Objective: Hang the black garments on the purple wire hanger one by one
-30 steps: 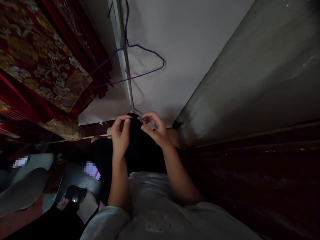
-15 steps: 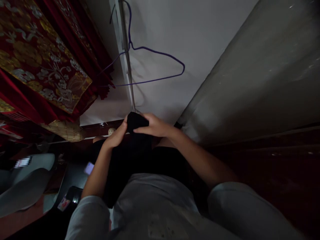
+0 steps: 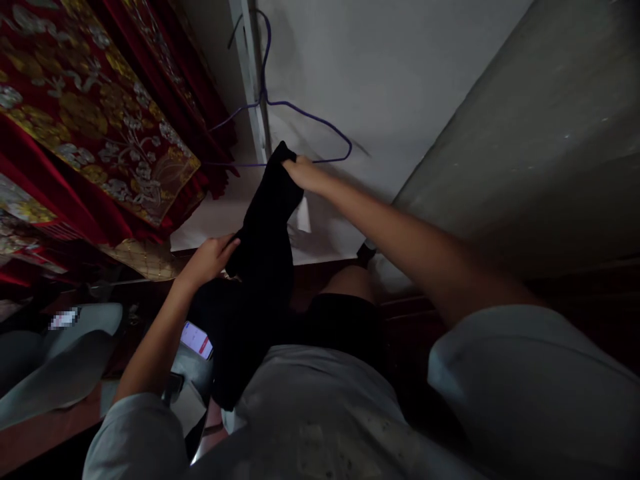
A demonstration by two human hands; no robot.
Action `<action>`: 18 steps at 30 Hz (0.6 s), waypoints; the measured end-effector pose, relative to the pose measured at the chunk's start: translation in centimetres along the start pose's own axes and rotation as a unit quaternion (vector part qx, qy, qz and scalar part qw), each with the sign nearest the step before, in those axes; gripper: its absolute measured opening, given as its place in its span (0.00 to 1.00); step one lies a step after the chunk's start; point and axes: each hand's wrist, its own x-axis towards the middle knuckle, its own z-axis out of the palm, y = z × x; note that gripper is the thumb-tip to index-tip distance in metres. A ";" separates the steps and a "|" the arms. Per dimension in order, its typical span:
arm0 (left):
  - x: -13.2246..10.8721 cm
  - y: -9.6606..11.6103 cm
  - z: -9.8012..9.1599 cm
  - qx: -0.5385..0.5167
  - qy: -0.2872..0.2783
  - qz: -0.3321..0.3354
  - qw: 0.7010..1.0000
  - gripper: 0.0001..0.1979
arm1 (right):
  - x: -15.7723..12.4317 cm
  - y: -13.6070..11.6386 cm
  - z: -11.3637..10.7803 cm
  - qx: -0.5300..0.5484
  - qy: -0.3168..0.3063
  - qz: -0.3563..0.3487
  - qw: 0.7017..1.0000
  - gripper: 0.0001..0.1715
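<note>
A black cloth garment [image 3: 270, 220] is stretched between my two hands, its lower part merging with the dark clothing on my lap. My right hand [image 3: 305, 175] grips its upper end, just below the purple wire hanger [image 3: 320, 120]. Lower and to the left, my left hand [image 3: 213, 259] pinches the garment's edge. A small white tag or piece [image 3: 303, 215] shows beside the cloth. The hanger hangs on a metal rail [image 3: 253, 73] against the wall, with nothing on it.
Red embroidered fabric [image 3: 90, 113] hangs at the upper left. A lit phone [image 3: 197, 340] lies on a seat at the lower left, near a grey-green chair [image 3: 95, 320]. A large grey covered surface [image 3: 525, 153] slopes along the right.
The bunched black cloth has been opened out and lengthened. My right hand has risen toward the hanger with its upper end, while my left hand has moved left.
</note>
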 end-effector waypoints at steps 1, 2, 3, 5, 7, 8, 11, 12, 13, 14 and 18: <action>0.0 0.0 -0.4 0.013 -0.002 -0.010 1.000 0.19 | 0.3 0.7 -0.4 -0.022 0.009 0.019 1.000 0.12; 0.0 -0.1 -0.8 0.032 -0.006 -0.025 0.999 0.19 | 0.5 1.3 -1.2 -0.043 0.023 0.026 0.998 0.10; 0.1 -0.4 -1.0 0.052 -0.010 -0.043 0.998 0.19 | 0.6 1.8 -2.3 -0.064 0.039 0.022 0.997 0.09; 0.7 -1.0 -1.6 0.085 -0.002 -0.067 0.994 0.19 | 0.5 2.7 -4.7 -0.095 0.068 0.001 0.993 0.10; 2.0 -1.5 -2.2 0.100 0.025 -0.056 0.993 0.17 | 0.3 3.2 -6.9 -0.109 0.092 -0.001 0.990 0.14; 2.9 -1.6 -2.7 0.101 0.044 -0.039 0.993 0.16 | 0.2 3.4 -7.8 -0.112 0.105 -0.001 0.988 0.16; 5.5 -1.2 -4.5 0.082 0.123 0.029 0.989 0.17 | -0.2 3.5 -9.8 -0.100 0.140 -0.008 0.985 0.22; 6.3 -0.8 -5.1 0.067 0.148 0.049 0.985 0.17 | -0.4 3.5 -10.4 -0.091 0.150 -0.008 0.984 0.24; 6.9 -0.4 -5.7 0.048 0.161 0.067 0.983 0.18 | -0.6 3.5 -11.0 -0.081 0.159 -0.008 0.984 0.26; 7.4 0.0 -6.1 0.026 0.158 0.082 0.984 0.18 | -0.8 3.5 -11.4 -0.069 0.167 -0.008 0.983 0.27; 9.1 1.5 -6.0 -0.059 0.087 0.128 0.986 0.12 | -1.9 4.0 -10.9 0.002 0.157 -0.028 0.987 0.26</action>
